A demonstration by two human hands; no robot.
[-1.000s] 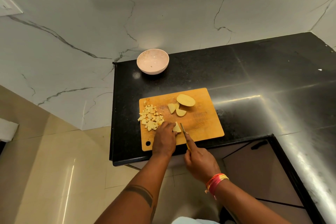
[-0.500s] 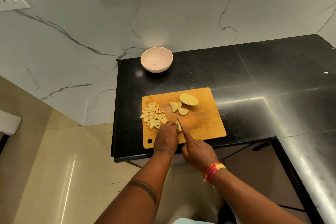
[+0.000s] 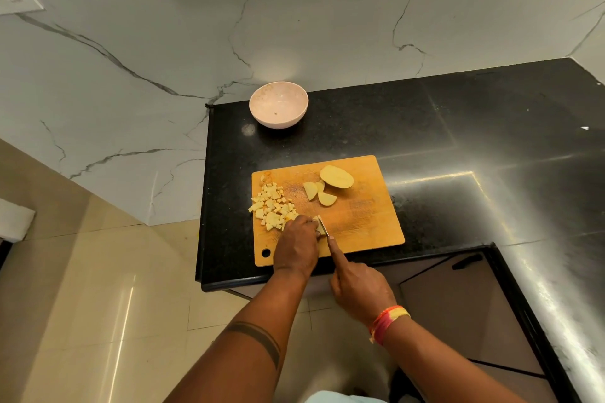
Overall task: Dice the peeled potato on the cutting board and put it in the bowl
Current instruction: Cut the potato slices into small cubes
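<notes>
The left hand (image 3: 297, 245) curls its fingers over a small potato piece (image 3: 318, 228) near the front of the cutting board (image 3: 366, 222), holding it down; the right hand (image 3: 358, 288) grips a knife (image 3: 323, 226), forefinger stretched along its spine, the blade just beside the left fingertips; a heap of diced potato (image 3: 271, 206) lies at the board's left edge; slices (image 3: 319, 193) and a potato half (image 3: 337, 177) lie farther back; the bowl (image 3: 278, 104) stands well apart on the black counter (image 3: 458, 127), by the wall.
</notes>
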